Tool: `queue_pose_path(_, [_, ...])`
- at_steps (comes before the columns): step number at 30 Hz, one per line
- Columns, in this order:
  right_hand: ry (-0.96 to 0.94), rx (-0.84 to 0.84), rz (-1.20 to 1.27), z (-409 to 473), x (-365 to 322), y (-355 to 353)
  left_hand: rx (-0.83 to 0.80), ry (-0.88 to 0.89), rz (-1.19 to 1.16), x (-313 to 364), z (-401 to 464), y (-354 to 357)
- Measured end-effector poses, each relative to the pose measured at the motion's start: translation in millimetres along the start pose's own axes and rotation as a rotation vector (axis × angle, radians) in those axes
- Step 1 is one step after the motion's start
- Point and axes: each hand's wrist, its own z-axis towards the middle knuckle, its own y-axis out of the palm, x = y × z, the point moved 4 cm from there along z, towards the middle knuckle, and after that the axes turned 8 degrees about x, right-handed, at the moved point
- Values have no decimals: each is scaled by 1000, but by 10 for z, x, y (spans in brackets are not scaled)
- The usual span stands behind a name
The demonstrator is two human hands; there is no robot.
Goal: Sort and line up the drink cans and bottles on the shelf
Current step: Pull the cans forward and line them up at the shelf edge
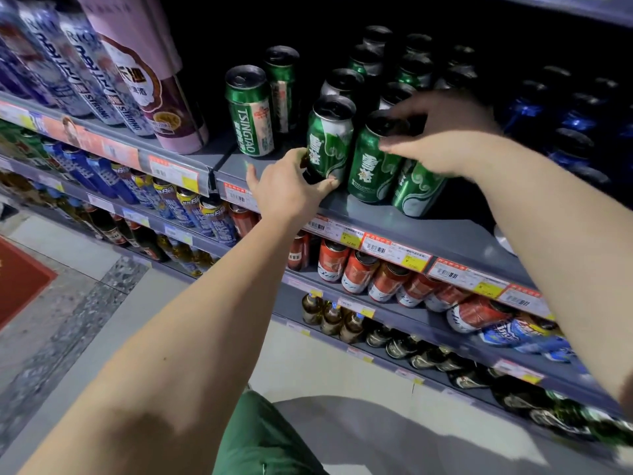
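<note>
Left hand (291,186) pinches the base of the front green can (329,140) at the shelf (445,231) edge. Right hand (442,132), blurred, curls over the neighbouring can (375,159). Advice: slide both upright, labels forward, flush with the edge.

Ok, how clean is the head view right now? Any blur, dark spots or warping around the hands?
Head view: the right hand is motion-blurred over the green cans; the left hand on its green can is sharper. The back of the shelf is nearly black, hiding the rear cans. Wide-angle distortion bends the shelf edges.
</note>
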Motion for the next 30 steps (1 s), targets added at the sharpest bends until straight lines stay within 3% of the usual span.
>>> queue_pose_path(5, [24, 96, 199, -99, 165, -38, 22, 7, -46, 13, -10, -20])
queue_pose_path(9, [158, 326, 155, -250, 402, 15, 249, 135, -194, 163, -224, -132])
queue_pose_path(13, [202, 390, 177, -363, 518, 108, 177, 132, -250, 376, -456, -68])
queue_pose_path(20, [115, 203, 359, -382, 585, 22, 81, 66, -16, 423, -538, 151])
queue_pose_path(25, [219, 334, 325, -370, 592, 57, 82, 41, 11, 455, -526, 176])
queue_pose_path(30, [205, 292, 434, -369, 614, 106, 57, 33, -8, 443, -527, 147])
